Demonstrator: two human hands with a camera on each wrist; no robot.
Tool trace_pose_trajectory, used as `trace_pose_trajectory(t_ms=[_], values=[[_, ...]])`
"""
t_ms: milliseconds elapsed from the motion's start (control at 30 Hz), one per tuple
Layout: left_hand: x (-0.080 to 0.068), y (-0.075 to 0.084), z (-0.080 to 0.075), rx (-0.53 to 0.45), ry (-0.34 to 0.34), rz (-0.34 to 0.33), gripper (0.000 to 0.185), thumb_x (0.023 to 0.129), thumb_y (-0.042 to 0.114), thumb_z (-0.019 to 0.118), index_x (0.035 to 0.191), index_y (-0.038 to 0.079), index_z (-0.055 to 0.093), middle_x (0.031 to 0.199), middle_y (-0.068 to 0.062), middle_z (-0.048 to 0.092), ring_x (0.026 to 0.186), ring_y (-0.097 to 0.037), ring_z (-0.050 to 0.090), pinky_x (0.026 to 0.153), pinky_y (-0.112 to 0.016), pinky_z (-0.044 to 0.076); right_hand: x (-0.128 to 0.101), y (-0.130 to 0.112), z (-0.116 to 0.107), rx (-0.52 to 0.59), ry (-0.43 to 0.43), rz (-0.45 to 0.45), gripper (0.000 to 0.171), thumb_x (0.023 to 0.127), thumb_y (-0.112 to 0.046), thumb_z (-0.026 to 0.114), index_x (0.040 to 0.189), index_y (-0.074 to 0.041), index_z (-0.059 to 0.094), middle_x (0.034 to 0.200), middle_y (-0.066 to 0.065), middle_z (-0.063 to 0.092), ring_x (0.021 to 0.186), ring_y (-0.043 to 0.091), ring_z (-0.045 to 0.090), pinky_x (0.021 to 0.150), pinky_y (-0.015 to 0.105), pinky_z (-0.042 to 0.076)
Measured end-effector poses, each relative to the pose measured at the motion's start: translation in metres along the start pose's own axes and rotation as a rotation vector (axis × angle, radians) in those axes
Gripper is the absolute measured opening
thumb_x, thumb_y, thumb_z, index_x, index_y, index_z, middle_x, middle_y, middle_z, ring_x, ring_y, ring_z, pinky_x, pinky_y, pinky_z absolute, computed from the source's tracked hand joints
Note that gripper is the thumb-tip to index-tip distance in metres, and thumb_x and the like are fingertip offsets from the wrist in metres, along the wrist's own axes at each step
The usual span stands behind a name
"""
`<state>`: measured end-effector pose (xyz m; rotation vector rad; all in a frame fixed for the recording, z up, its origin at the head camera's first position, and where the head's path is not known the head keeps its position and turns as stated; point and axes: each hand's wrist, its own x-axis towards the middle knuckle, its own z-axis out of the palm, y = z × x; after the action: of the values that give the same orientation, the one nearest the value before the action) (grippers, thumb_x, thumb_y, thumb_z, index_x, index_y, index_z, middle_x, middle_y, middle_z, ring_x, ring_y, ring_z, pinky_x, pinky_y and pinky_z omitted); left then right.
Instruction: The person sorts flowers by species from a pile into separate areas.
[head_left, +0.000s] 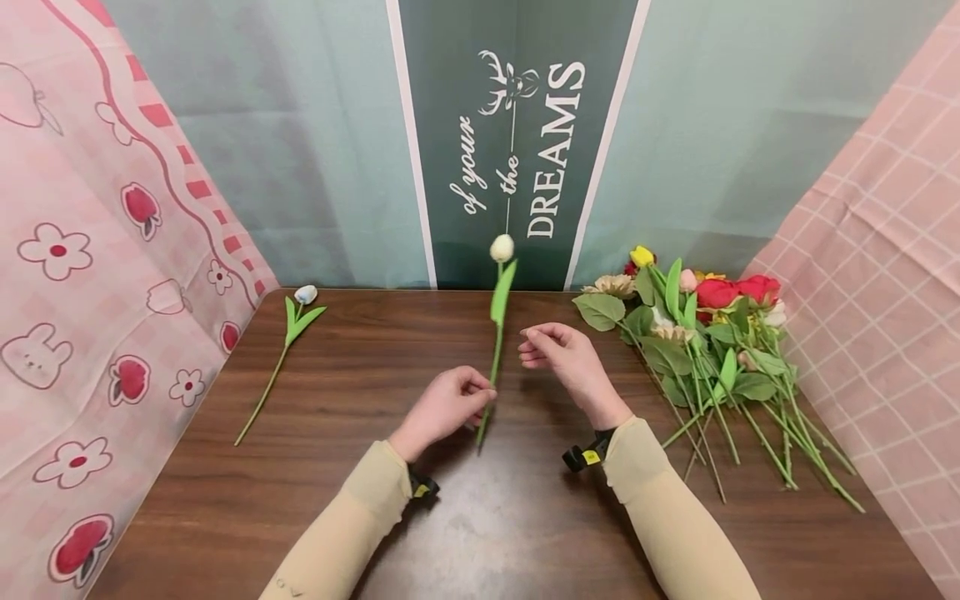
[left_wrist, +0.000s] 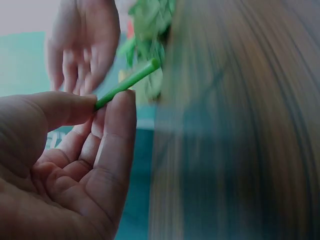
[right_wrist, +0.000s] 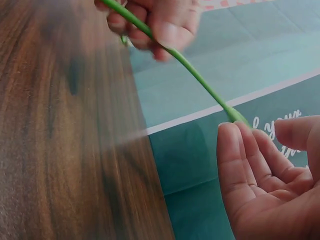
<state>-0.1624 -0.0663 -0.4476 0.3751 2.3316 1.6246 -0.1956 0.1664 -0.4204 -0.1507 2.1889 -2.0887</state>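
Observation:
My left hand (head_left: pixel 448 402) pinches the lower stem of a white artificial tulip (head_left: pixel 502 248) between thumb and fingers. The flower stands nearly upright over the middle of the table, bloom at the top and one long green leaf (head_left: pixel 503 293) below it. In the left wrist view, the cut end of the stem (left_wrist: pixel 132 82) sticks out past the thumb and forefinger. To the right of the stem is my right hand (head_left: pixel 567 360), apart from it, fingers loosely bent and holding nothing. The right wrist view shows its thumb and fingers (right_wrist: pixel 231 155) separated.
A pale blue-white tulip (head_left: pixel 288 340) lies alone on the left of the brown wooden table (head_left: pixel 360 350). Heaped at the right is a pile of artificial flowers (head_left: pixel 716 293), red, yellow, pink and cream, stems toward me. Hanging cloths (head_left: pixel 300 150) enclose the back and both sides.

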Motion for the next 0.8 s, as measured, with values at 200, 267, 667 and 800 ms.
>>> trace_pose_trajectory(t_ms=[200,267,667,800], values=[[-0.031,-0.029,-0.080,0.269,0.136,-0.084,0.011,0.097,0.013,0.069,0.099,0.003,0.069,0.084,-0.006,0.069,0.064,-0.017,0.067,0.060,-0.033,0.058,-0.005,0.004,0.021,-0.243,-0.041,-0.100,0.035,0.104,-0.033,0.063,0.117,-0.001,0.069,0.107,0.014,0.073,0.103,0.040,0.068,0.091,0.050,0.057],[-0.045,-0.038,-0.114,0.407,0.176,-0.100,0.013,0.097,0.016,0.068,0.099,0.003,0.070,0.082,-0.005,0.069,0.065,-0.016,0.065,0.061,-0.034,0.055,-0.009,0.005,0.032,-0.378,-0.062,-0.136,0.033,0.103,-0.037,0.062,0.115,-0.007,0.071,0.107,0.006,0.073,0.102,0.031,0.069,0.091,0.047,0.056],[-0.092,-0.064,-0.231,0.829,0.334,-0.235,0.017,0.096,0.020,0.065,0.098,0.004,0.073,0.089,-0.012,0.071,0.069,-0.025,0.060,0.055,-0.041,0.045,-0.015,-0.002,0.090,-0.964,-0.410,-0.391,0.052,0.105,-0.048,0.054,0.140,-0.010,0.060,0.141,0.004,0.059,0.138,0.022,0.047,0.115,0.038,0.037],[-0.094,-0.075,-0.235,0.840,0.312,-0.259,0.012,0.095,0.016,0.064,0.092,0.006,0.072,0.077,-0.005,0.065,0.064,-0.022,0.055,0.052,-0.037,0.041,-0.015,0.003,0.104,-1.093,-0.469,-0.443,0.063,0.104,-0.053,0.051,0.153,-0.013,0.049,0.158,0.009,0.044,0.150,0.028,0.030,0.122,0.042,0.025]])
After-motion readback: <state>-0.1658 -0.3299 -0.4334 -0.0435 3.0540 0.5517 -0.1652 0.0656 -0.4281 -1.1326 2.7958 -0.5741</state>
